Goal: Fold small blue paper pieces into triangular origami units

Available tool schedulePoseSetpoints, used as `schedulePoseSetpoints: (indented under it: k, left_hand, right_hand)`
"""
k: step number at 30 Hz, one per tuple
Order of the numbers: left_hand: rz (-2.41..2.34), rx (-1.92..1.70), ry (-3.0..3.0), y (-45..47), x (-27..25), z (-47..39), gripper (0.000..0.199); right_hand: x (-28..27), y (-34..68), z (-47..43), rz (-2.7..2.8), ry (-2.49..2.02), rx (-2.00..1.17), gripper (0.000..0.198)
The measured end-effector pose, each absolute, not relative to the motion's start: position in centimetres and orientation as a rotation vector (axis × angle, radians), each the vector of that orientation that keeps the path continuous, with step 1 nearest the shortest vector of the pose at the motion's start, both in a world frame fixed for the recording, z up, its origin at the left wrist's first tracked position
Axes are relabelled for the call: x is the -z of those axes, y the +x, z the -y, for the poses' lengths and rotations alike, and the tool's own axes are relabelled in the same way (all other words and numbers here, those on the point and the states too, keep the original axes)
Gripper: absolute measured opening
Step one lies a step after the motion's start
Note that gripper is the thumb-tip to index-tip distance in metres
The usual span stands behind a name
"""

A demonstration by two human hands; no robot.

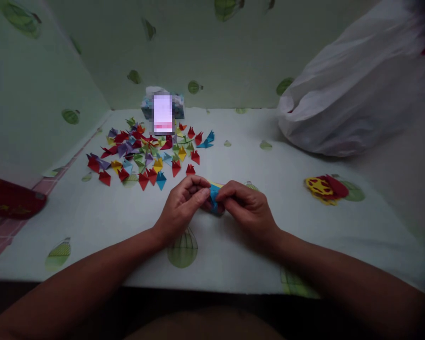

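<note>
A small piece of folded blue paper (215,192) is held between both hands over the middle of the table. My left hand (188,200) pinches its left side between thumb and fingers. From the right, my right hand (246,204) grips the other side with thumb and forefinger. A pale yellow edge shows at the top of the paper, and the fingers cover much of the rest. Beyond my left hand lies a spread of small folded paper pieces (152,176) in red, blue, yellow, green and purple.
A blurred-out phone screen (162,112) stands against a tissue box (179,107) at the back. A large white plastic bag (326,108) sits at the back right. Red and yellow cut-out pieces (320,187) lie right. A red packet (14,198) is at the left edge.
</note>
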State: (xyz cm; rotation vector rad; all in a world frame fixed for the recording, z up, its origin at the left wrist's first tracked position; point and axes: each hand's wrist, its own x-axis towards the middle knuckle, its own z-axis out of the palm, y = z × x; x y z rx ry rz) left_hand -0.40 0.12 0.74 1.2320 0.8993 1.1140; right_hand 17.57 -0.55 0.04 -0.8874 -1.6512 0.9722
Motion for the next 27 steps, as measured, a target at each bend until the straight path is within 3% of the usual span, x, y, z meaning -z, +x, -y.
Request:
schedulePoseSetpoints:
  k: [5, 9, 17, 27]
  left_hand:
    - [-0.918, -1.068, 1.262, -0.25, -0.51, -0.32, 0.015]
    - [-1.030, -1.162, 1.445, -0.29, -0.62, -0.28, 0.012]
    - [-1.069, -1.239, 1.926, -0.44, -0.72, -0.10, 0.007]
    - [-1.101, -1.271, 2.015, -0.53, -0.55, -0.06, 0.008]
  right_hand:
    - [-0.20, 17.43, 0.72, 1.737, -0.856, -0.880, 0.020]
    - [-0.29, 17.33, 0.72, 1.574, -0.890, -1.057, 0.006]
    - [-0.40, 17.34, 0.56, 1.561, -1.000, -1.202, 0.013]
    - [-0.40, 17.38, 0.60, 1.588, -0.992, -1.188, 0.016]
